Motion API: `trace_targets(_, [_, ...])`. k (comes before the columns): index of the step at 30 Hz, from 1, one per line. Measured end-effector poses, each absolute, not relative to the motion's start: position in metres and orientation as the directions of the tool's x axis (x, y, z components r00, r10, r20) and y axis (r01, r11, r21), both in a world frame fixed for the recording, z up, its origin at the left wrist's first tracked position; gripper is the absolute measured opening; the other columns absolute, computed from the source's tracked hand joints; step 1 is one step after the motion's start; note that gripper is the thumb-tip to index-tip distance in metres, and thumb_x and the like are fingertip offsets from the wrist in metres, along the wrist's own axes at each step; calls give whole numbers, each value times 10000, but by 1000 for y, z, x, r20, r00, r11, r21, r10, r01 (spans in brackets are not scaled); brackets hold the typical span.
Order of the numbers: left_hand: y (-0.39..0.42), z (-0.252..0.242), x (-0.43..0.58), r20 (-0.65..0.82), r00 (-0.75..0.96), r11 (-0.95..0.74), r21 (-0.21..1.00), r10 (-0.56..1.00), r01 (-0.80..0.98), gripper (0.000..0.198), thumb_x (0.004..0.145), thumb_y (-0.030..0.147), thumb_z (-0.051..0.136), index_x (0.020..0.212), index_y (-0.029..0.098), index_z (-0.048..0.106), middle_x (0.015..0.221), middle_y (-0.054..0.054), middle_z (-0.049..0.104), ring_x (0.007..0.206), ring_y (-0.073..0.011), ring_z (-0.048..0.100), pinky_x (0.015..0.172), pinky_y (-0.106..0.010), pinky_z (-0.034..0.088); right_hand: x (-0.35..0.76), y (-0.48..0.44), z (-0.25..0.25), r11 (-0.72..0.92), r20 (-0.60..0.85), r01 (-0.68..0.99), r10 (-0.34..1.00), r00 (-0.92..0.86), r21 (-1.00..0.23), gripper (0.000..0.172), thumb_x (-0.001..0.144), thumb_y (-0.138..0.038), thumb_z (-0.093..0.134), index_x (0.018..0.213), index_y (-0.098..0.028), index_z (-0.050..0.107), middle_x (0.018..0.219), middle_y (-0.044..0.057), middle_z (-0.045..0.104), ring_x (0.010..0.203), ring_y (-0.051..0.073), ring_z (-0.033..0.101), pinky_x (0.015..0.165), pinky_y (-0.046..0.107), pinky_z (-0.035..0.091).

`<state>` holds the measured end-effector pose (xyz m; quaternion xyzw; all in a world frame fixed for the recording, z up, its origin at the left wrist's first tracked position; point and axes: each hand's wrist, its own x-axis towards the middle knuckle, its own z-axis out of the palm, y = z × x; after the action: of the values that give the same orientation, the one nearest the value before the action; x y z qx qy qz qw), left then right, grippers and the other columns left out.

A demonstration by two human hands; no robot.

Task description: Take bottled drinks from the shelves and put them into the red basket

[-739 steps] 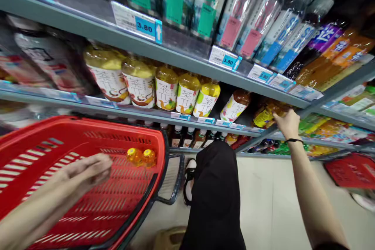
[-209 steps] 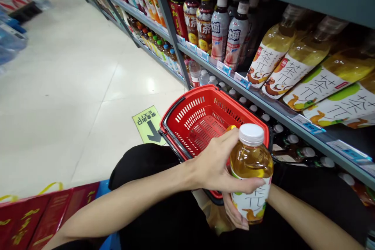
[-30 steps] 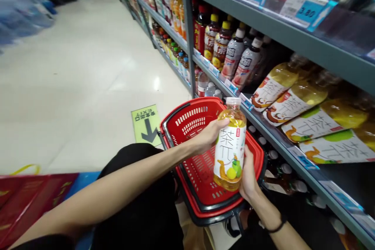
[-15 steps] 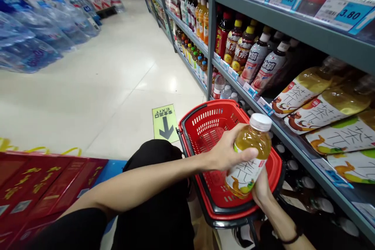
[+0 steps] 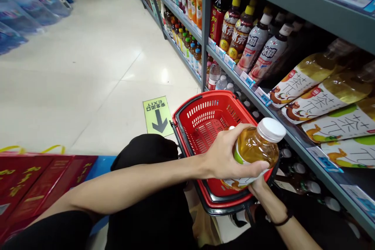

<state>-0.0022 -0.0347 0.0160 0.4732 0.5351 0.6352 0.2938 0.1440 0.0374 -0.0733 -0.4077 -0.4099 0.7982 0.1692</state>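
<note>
My left hand [image 5: 227,156] is wrapped around a plastic bottle of amber tea drink [image 5: 258,146], with the thumb across its front. The bottle has a white cap and a white label with green, and it tilts to the right. Below and behind it is my right hand [image 5: 259,185], its fingers hidden by the bottle; whether it grips anything does not show. Both hands are over a red shopping basket [image 5: 202,103] with black handles. A small white thing [image 5: 231,127] peeks out above my left hand, too little of it showing to name.
On the right, a grey shelf unit [image 5: 290,2] holds drinks, with large tea bottles [image 5: 316,101] lying on their sides. A green exit sign [image 5: 158,115] is on the floor. Red boxes [image 5: 38,187] are at lower left, water packs [image 5: 29,0] at upper left.
The bottle has moved slightly right, and its cap now tips toward me and the shelf. My left hand has moved with it. The view has shifted a little, and the small white thing now shows.
</note>
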Motion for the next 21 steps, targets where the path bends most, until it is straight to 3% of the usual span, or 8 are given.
trace_targets(10, [-35, 15, -1, 238, -382, -216, 971, 893, 100, 661, 731, 464, 854, 1252, 137, 613, 1026, -97, 782, 863, -236, 742, 794, -376, 622, 140, 34, -72, -584, -506, 14, 691, -516, -811, 576, 621, -583, 785, 1071, -223, 789, 1038, 160, 805, 1096, 416, 718, 909, 592, 617])
trace_targets(17, [-36, 17, -3, 196, -364, -191, 980, 911, 51, 677, 713, 460, 868, 1252, 143, 608, 1028, -98, 781, 876, -236, 737, 812, -379, 611, 144, 37, -74, -636, -544, 22, 641, -541, -772, 600, 571, -554, 849, 1073, -232, 780, 1077, 132, 807, 1108, 389, 721, 901, 543, 627])
trace_targets(21, [-26, 14, -19, 54, -307, -80, 994, 950, -72, 606, 730, 432, 881, 1209, 157, 634, 1113, -101, 754, 976, -228, 712, 877, -365, 573, 140, 33, -68, -649, -566, 12, 654, -503, -761, 537, 628, -579, 827, 1016, -210, 774, 938, 100, 821, 1081, 370, 743, 918, 506, 629])
